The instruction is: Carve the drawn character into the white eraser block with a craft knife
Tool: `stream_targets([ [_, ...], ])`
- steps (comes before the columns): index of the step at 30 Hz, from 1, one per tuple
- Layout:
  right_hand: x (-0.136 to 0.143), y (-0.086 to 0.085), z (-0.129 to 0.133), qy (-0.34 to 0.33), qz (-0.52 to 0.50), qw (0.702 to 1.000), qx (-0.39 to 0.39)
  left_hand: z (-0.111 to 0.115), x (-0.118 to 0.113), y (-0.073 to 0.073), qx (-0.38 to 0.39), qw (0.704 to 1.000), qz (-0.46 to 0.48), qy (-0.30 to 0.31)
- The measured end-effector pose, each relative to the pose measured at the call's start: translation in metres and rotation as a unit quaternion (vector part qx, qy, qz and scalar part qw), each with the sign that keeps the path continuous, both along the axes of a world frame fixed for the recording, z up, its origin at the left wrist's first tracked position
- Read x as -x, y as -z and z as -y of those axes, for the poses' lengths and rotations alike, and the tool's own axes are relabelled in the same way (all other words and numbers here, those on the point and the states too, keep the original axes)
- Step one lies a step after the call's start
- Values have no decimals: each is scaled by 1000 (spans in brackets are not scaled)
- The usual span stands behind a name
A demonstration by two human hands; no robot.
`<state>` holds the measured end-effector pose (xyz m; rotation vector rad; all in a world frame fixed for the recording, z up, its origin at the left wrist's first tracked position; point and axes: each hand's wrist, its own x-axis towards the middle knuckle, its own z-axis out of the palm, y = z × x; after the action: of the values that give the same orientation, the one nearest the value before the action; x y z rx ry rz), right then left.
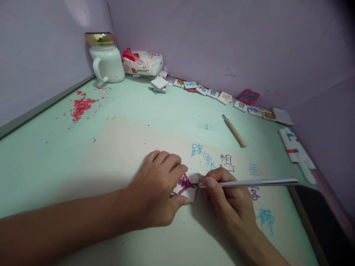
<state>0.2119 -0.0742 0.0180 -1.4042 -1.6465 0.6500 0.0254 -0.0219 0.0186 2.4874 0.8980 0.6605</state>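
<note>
My left hand [160, 188] pins a small white square block [191, 194] on the table, thumb on its near edge and fingers over its far side. Purple and red strokes mark the top of this block, partly covered by my fingers. In my right hand [229, 199] is a slim silver pen-shaped carving tool [257, 183], gripped like a pencil. Its thin tip meets the right side of the block's coloured marks. Beyond my right hand lies a wooden-handled carving tool [235, 131] with a short metal end.
Chinese characters in blue and purple [226, 160] are written on the tabletop. Square blocks with characters [213, 93] line the wall. Red shavings [83, 108] lie at left, near a white lidded mug [111, 64] and tissue pack [142, 63]. White markers [298, 153] and a dark object [321, 221] are right.
</note>
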Motion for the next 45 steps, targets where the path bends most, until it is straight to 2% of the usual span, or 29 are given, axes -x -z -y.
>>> stream_targets([
  [9, 8, -2, 2, 49, -26, 998, 15, 1, 0, 0, 0, 1000, -5, -3],
  [13, 14, -5, 5, 90, -55, 993, 48, 2, 0, -2, -1, 1000, -20, -17],
  [20, 19, -9, 8, 107, -151, 975, 123, 2, -1, -2, -9, 999, -26, -23],
  [25, 17, -8, 7, 146, -152, 972, 108, 2, 0, -3, -4, 999, -41, -21],
  [36, 17, -8, 6, 92, -87, 991, 48, 2, -2, -3, -10, 999, -37, -29],
  [45, 9, -4, 7, 88, -144, 981, 97, 0, -1, -2, -9, 999, -39, -26],
])
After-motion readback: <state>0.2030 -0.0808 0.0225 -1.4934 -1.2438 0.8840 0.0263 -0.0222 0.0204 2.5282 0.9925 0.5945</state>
